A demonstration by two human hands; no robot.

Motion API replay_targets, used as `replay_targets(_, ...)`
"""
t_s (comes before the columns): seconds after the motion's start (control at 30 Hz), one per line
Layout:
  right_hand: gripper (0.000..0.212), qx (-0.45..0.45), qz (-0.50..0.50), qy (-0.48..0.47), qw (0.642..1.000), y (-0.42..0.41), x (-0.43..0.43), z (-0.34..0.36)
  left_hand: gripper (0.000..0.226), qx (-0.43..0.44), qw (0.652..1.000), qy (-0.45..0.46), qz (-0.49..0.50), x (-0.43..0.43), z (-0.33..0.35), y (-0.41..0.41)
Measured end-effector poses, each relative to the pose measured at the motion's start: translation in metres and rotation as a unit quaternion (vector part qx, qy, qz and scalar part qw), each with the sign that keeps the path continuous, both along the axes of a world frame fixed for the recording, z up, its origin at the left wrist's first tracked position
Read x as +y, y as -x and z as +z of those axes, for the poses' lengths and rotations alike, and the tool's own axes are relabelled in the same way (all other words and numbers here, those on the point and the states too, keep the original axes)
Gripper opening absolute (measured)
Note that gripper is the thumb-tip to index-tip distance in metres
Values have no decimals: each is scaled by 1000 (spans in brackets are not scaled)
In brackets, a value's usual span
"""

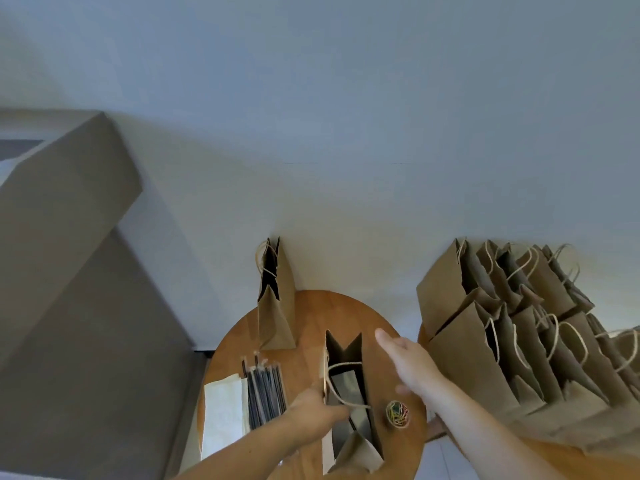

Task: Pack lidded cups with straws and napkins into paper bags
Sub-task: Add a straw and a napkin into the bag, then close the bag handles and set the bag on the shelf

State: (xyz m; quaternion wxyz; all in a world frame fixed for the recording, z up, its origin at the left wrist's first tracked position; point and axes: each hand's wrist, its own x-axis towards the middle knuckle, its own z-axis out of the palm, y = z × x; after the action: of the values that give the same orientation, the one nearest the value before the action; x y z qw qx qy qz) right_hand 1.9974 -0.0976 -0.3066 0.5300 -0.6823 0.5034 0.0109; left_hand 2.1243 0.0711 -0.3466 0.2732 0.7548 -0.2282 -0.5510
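While the left hand (317, 408) clasps the left rim of the open paper bag (371, 372), thumb outside the wall and fingers curled over into the mouth beside a twine handle, the right hand (407, 360) lies released on the far side of that bag, fingers straight and pointing away from the person. Its palm faces the bag's right wall; whether it touches the paper cannot be told. The bag stands upright between the two hands on a round wooden table (311, 317), its inside dark, and what it holds cannot be made out.

Just outside the left hand, to its left, lies a bundle of black straws (265, 393) in clear wrappers, and beyond them, further from the hand, a stack of white napkins (225, 414). Ahead of the left hand, near the table's far edge by the wall (346, 133), a second bag (277, 317) stands upright with its mouth narrow.

Below the right wrist, just beside the open bag's right wall, sits a small cup of coloured clips (397, 414). To the right of the right hand and forearm, a cluster of bags (460, 358) stands packed together, handles up.
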Motion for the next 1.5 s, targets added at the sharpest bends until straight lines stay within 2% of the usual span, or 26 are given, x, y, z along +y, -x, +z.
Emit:
replay_targets(0.07, 87, 11, -24, -120, 992, 10, 11, -17, 65, -14, 1000, -5, -15, -1, -2, 6)
replay_targets(0.17, 85, 21, 3, -181, 983, 15, 27, -39, 63, -6, 1000, 1, -6, -3, -5, 15)
replay_targets(0.23, 77, 6, 23, -184, 983, 11, 36, -42, 53, -3, 1000, 17, 5, -7, -7, 21)
replay_targets(0.33, 51, -39, 21, -177, 983, 5, 49, -39, 41, -25, 999, 31, 22, -14, -12, 33)
replay_targets(0.5, 50, -68, 34, -175, 982, 8, 57, -37, 10, -160, 985, 5, 69, -24, -12, 46)
replay_targets(0.6, 45, -70, 82, -167, 980, 15, 49, -41, 15, -232, 971, -10, 63, -26, -13, 43)
replay_targets(0.67, 32, -59, 136, -119, 982, 19, 39, -48, 20, -240, 968, -13, 70, -28, -12, 36)
replay_targets(0.77, 46, -27, 214, 82, 973, 20, 14, -57, 33, -262, 963, -12, 59, -35, -7, 20)
replay_targets(0.87, 51, -47, 238, 242, 940, 16, -8, -50, 32, -311, 950, -16, -8, -47, 2, 5)
replay_targets(1.0, 63, -29, 296, 371, 880, 4, -33, -48, 27, -361, 925, -17, -113, -64, 14, -11)
replay_targets(1.03, 60, -11, 318, 390, 864, 1, -37, -48, 26, -367, 919, -20, -141, -66, 14, -15)
replay_targets(1.13, 27, 48, 352, 401, 844, -9, -43, -46, 25, -358, 914, -28, -188, -67, 7, -25)
replay_targets(1.23, 20, 69, 350, 407, 841, -16, -44, -50, 28, -359, 921, -26, -150, -67, 0, -31)
replay_targets(1.4, 19, 31, 343, 385, 856, -16, -50, -55, 31, -430, 899, 8, -79, -63, -7, -27)
replay_targets(1.5, 20, -96, 267, 360, 889, -5, -54, -61, 40, -430, 901, 24, -56, -59, -16, -29)
